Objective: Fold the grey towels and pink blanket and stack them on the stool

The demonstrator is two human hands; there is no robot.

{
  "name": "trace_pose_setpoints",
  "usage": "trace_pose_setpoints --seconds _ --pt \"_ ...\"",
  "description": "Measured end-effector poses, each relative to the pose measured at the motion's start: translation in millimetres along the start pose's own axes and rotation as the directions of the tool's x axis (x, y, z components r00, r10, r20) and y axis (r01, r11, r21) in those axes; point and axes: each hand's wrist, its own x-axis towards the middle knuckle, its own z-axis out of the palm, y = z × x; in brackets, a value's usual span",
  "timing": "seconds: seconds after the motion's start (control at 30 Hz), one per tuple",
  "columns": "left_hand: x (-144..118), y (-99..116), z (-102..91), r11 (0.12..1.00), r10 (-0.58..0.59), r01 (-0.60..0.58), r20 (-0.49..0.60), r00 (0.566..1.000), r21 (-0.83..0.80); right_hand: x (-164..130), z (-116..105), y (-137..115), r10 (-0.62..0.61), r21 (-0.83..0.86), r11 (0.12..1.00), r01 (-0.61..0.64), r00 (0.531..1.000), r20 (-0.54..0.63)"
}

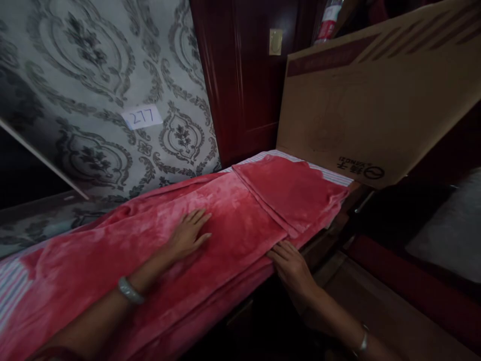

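A red plush blanket (229,220) lies in long folded layers over a striped sheet (332,174), with its far right end turned back on itself in a flap (289,190). My left hand (190,233) rests flat on the blanket's middle, fingers spread and thumb apart, holding nothing. At the near edge, close to the flap's lower corner, my right hand (291,263) has its fingers bent around the blanket's edge. Its thumb is hidden, and the fingertips press on the red fabric. Each wrist wears a bracelet.
A large cardboard box (368,100) stands behind the far right end, with a bottle (330,20) behind it. Patterned wallpaper (180,135) carrying a paper label (142,116) and a dark red door (248,75) border the far side. White fluffy material (451,230) lies at the right.
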Motion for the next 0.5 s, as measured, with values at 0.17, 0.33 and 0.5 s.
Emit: trace_pose_setpoints --seconds 0.17,0.33,0.5 --pt "95 28 -11.5 1.000 0.023 -0.023 0.005 1.000 0.008 -13 0 -4 0.022 0.021 1.000 -0.021 0.999 -0.028" --pt "147 26 17.0 0.984 -0.172 0.173 -0.039 0.984 0.030 6 -28 -4 0.040 0.136 0.990 -0.036 0.999 -0.025" --pt "145 27 33.8 0.984 -0.177 0.178 -0.043 0.983 0.011 57 -24 2 0.062 0.076 0.995 -0.068 0.995 0.080"
